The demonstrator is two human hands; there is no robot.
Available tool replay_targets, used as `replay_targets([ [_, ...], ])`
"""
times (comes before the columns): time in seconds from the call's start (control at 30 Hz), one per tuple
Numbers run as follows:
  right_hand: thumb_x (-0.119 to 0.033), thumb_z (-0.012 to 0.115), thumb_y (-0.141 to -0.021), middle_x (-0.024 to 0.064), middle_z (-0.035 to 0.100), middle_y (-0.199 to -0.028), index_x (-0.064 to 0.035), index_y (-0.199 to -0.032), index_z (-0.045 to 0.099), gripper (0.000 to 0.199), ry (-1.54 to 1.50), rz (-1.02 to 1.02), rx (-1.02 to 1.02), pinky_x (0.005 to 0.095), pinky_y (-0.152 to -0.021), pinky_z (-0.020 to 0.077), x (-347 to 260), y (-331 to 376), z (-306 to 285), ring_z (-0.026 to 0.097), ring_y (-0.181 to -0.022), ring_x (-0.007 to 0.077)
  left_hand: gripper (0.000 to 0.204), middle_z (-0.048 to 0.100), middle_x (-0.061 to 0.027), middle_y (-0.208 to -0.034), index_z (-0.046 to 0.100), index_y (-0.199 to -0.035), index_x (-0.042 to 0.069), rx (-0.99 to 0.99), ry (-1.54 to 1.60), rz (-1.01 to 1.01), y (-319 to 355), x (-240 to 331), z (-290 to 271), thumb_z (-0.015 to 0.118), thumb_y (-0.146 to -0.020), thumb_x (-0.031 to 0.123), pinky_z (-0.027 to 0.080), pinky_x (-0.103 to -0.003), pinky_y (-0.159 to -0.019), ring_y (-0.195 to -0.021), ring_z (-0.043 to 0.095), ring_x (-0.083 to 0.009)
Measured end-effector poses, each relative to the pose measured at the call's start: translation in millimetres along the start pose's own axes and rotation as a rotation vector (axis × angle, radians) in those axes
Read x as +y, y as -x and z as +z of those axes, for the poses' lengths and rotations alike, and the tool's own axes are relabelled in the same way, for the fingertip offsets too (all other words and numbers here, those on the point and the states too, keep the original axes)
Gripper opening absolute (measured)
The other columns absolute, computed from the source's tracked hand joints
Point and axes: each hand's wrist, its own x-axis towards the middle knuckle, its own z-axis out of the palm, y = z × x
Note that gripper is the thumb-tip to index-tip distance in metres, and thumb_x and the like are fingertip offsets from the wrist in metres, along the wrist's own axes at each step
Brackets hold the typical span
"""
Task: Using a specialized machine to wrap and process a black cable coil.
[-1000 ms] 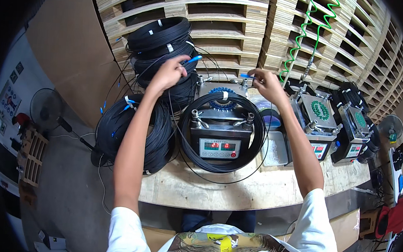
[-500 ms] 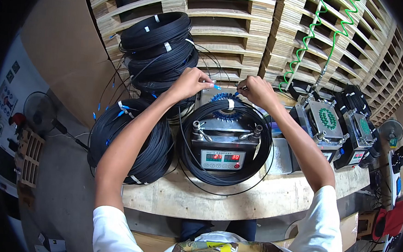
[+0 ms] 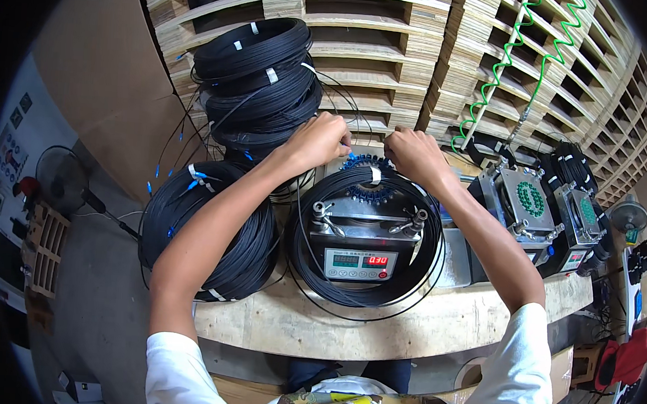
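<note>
A polishing machine [image 3: 368, 255] with a lit digital panel and two clamp levers stands on the bench in front of me. On its top is a ring of blue fibre-optic connectors [image 3: 369, 195]. A black cable coil [image 3: 336, 295] encircles the machine. My left hand [image 3: 323, 137] is closed in a pinch at the ring's far left edge, on a blue connector mostly hidden by the fingers. Across from it, at the far right edge, my right hand [image 3: 414, 150] has its fingers curled together. Whatever they grip is hidden behind the hand.
Black cable coils [image 3: 253, 86] are piled at the back left, and another coil [image 3: 214, 229] with blue connectors lies before them. Two similar machines [image 3: 523, 203] with green-dotted tops stand at right. Wooden pallets [image 3: 356, 37] rise behind, with green spiral hoses [image 3: 498, 68] hanging before them.
Both hands have come slightly lower, toward the ring. The blue connector, plainly visible at my left fingertips before, is now mostly covered. Part of the machine's panel display has changed.
</note>
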Motion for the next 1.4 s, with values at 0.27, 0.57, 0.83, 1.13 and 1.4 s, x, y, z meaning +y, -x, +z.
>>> replay_targets([
  [0.27,-0.008,0.068,-0.078,0.0193,0.07,-0.091,-0.0002,-0.083,0.07,0.009,0.004,0.03,-0.056,0.0464,-0.069,0.0558,-2.2,-0.2,-8.6,0.07,-0.086,0.038,0.017,0.071,-0.0245,-0.087,0.076,-0.089,-0.001,-0.112,-0.09,-0.097,-9.9,18.9,-7.1,0.078,-0.079,0.013,0.056,-0.042,-0.08,-0.086,0.071,-0.0369],
  [0.57,-0.007,0.067,-0.078,0.0201,0.07,-0.089,-0.0009,-0.083,0.069,0.008,0.055,0.049,-0.053,0.0462,-0.069,0.0561,-6.3,-1.4,-10.4,0.07,-0.086,0.038,0.02,0.072,-0.022,-0.091,0.074,-0.087,-0.001,-0.211,-0.194,-0.145,-28.6,30.7,-12.0,0.08,-0.076,0.014,0.056,-0.042,-0.08,-0.089,0.071,-0.0353],
  [0.83,-0.01,0.07,-0.079,0.0199,0.069,-0.087,-0.0006,-0.083,0.069,0.01,-0.047,0.054,-0.036,0.0472,-0.071,0.0559,-0.7,-1.8,-9.4,0.069,-0.085,0.0386,0.029,0.07,-0.0219,-0.105,0.072,-0.096,-0.002,-0.308,-0.34,-0.222,-40.9,46.3,-10.1,0.082,-0.074,0.014,0.056,-0.043,-0.085,-0.1,0.069,-0.0356],
  [1.13,-0.016,0.074,-0.081,0.0197,0.071,-0.095,-0.0034,-0.091,0.073,0.017,-0.133,0.179,-0.151,0.0465,-0.08,0.054,-1.4,-6.3,-11.9,0.068,-0.093,0.0379,0.027,0.07,-0.0231,-0.105,0.072,-0.092,-0.003,-0.401,-0.304,-0.252,-56.0,41.9,-3.6,0.082,-0.074,0.014,0.056,-0.044,-0.086,-0.103,0.068,-0.0367],
  [1.4,-0.011,0.072,-0.079,0.0219,0.07,-0.094,0.0001,-0.089,0.071,0.014,-0.071,0.159,-0.165,0.0479,-0.076,0.0558,-7.1,-9.8,-17.2,0.069,-0.091,0.0392,0.022,0.071,-0.0235,-0.102,0.073,-0.089,-0.002,-0.288,-0.306,-0.287,-52.4,42.3,4.4,0.08,-0.076,0.014,0.057,-0.044,-0.085,-0.098,0.07,-0.0367],
])
